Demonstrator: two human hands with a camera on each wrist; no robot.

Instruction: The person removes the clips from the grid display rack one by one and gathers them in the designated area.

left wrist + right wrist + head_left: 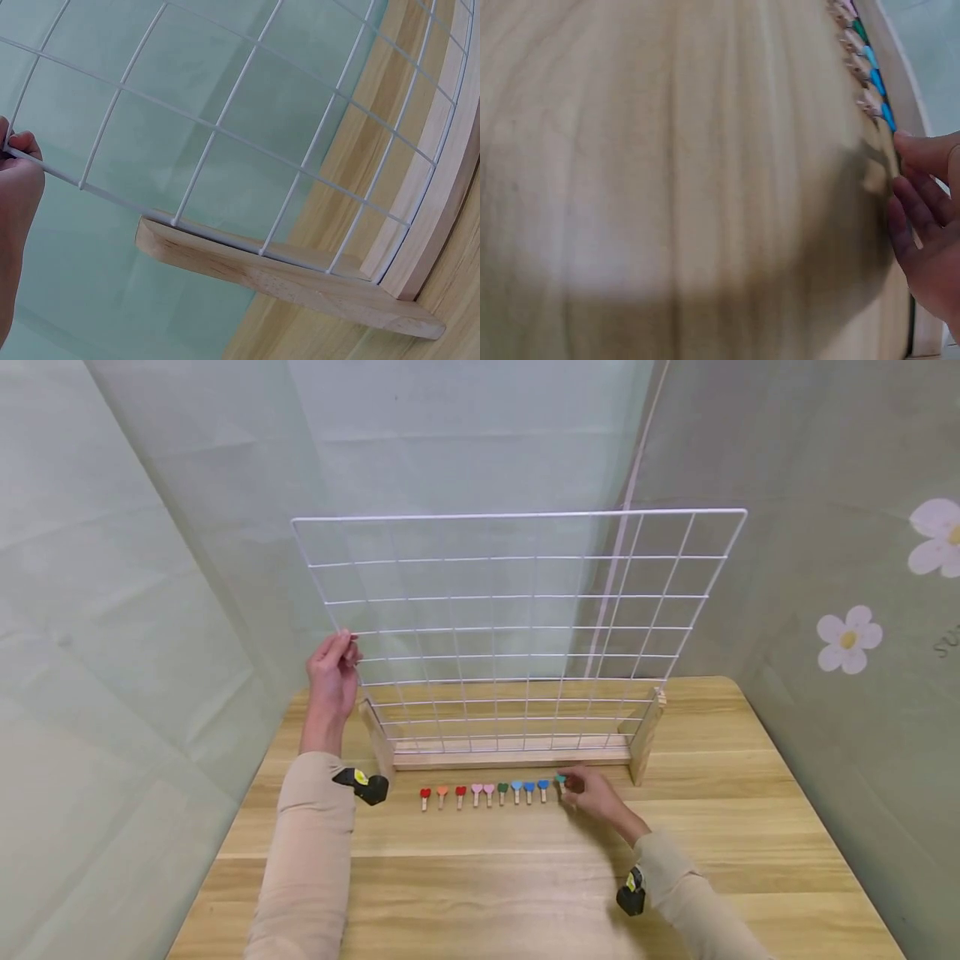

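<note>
1. Pale green fabric walls (187, 527) close in a light wooden table (525, 877); the cloth on the right carries printed white flowers (848, 638).
2. Standing upright at the back of the table is a white wire grid panel (517, 627), its bottom edge slotted into a wooden base (510, 753) with a foot at each end.
3. Nothing hangs on the grid, and its squares show only the wall behind.
4. Just in front of the base lies a row of small heart-topped clothespins (487, 794), running from red and orange on the left through pink and green to blue.
5. At the right end of that row sits a teal clothespin (560, 782).
6. The left hand (332, 672) is raised at the grid's left edge, fingertips (22, 142) pinching the outer wire.
7. The right hand (588, 793) rests low on the table, fingers curled loosely at the teal clothespin and touching it; whether they actually grip it cannot be told.
</note>
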